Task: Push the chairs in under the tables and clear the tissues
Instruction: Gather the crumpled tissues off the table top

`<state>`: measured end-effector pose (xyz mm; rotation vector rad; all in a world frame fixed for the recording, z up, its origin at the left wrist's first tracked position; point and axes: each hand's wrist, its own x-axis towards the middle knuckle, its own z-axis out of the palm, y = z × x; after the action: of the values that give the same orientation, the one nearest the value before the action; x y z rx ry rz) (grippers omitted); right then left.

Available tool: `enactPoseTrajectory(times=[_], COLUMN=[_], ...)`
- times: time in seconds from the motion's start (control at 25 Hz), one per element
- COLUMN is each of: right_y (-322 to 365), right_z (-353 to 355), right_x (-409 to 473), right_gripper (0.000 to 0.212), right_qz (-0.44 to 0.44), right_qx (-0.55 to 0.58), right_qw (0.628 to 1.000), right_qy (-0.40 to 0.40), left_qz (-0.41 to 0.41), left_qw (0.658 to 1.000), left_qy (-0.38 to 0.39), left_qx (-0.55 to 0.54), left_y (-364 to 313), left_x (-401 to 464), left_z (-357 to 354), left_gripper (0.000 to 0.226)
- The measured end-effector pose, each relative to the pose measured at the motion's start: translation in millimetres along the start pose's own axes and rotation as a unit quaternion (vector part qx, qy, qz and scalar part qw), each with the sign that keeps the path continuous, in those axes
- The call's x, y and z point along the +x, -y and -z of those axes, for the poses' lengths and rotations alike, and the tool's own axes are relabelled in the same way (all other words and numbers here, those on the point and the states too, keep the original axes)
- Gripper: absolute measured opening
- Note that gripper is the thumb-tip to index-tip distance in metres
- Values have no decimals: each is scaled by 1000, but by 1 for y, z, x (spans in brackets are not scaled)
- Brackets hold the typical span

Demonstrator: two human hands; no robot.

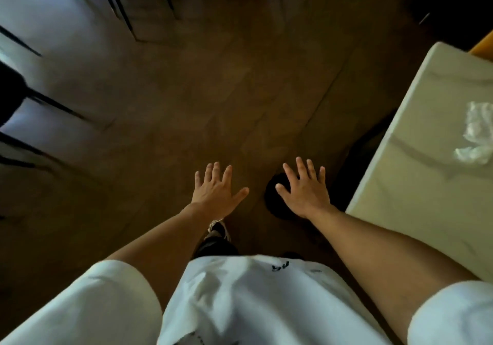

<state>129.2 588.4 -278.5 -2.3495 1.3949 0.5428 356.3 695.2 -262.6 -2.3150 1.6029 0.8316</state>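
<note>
Tissues (pixel 477 134) are seen crumpled on the worktop (pixel 416 174), right of both hands. The left hand (pixel 216 192) and right hand (pixel 304 190) are held spread and empty over the floor. Clearing appears pending; a rightward reach is called for.

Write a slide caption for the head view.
Both hands, left and right, open over wood floor; crumpled tissues on table.
</note>
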Motion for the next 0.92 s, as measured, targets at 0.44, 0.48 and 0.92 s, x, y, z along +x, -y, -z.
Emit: enactPoseTrajectory(times=[0.44,0.48,0.92], right_y=[58,52,-83], right_z=[92,99,200], right_x=[145,159,297], right_gripper=[72,72,68], right_qz=[-188,-208,-328], right_qx=[122,133,284], right_qw=[974,969,895], right_qy=[-13,-14,-100], left_qz=[-183,-201,-260], left_qw=[976,971,942], left_qy=[23,24,24], left_qx=[116,128,212], left_y=[60,51,-99], left_x=[227,248,425], left_z=[165,177,284], left_gripper=[92,92,94])
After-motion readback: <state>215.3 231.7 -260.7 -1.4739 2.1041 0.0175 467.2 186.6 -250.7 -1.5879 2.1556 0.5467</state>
